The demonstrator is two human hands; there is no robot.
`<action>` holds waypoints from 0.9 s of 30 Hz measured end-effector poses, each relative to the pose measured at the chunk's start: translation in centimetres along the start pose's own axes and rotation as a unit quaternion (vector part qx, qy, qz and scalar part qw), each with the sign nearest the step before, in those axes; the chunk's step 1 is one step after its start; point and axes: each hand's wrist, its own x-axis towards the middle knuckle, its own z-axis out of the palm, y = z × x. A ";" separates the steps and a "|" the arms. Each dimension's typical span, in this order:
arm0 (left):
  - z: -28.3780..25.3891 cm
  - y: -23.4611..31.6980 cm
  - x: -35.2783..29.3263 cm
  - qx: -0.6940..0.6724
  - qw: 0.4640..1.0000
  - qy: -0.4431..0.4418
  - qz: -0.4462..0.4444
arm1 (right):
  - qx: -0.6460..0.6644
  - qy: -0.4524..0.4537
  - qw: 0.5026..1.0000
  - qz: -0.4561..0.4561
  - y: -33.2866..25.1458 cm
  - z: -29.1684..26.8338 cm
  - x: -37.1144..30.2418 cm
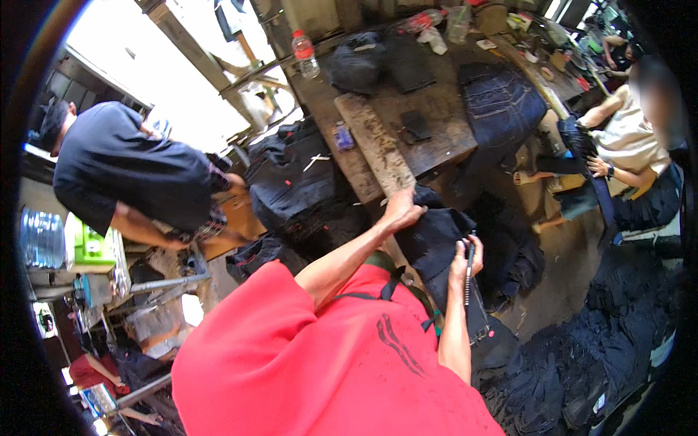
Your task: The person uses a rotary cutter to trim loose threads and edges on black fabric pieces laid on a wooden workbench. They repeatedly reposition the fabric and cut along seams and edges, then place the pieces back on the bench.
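Observation:
A black denim garment [430, 243] hangs in front of me, by the near end of a worn wooden board [374, 142]. At that board end, my left hand [404, 212] is closed on the garment's upper edge. My right hand [465, 263] is closed around a slim black pen-like tool [470, 256]. A coiled, spring-like sleeve runs down from the tool along my forearm. The tool's tip is too small to make out. My right fingers are close beside the cloth.
The board lies on a wooden table [443, 145] with a blue lighter [343, 136], a water bottle [305, 54] and folded jeans [502, 102]. Dark garments [589, 327] are heaped at right. One person [131, 163] bends at left; another [625, 138] sits at right.

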 end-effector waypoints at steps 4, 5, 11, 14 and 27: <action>0.5 1.6 -4.1 -0.244 0.914 -0.223 -0.236 | -0.020 0.019 0.999 0.022 1.8 -3.5 -1.1; 1.4 2.0 -4.6 -0.335 0.856 -0.292 -0.266 | -0.027 0.031 0.999 0.033 2.5 -5.3 -1.6; 14.0 6.3 -5.4 0.047 0.979 -0.175 -0.099 | -0.144 0.066 0.987 -0.022 7.4 -20.1 -7.0; 22.8 7.1 -14.2 0.068 0.974 -0.214 0.039 | -0.085 0.150 0.980 0.104 9.1 -28.7 -10.6; 28.2 -0.3 -35.3 0.067 0.746 -0.563 0.350 | -0.195 0.139 0.970 -0.035 1.6 -36.4 -7.9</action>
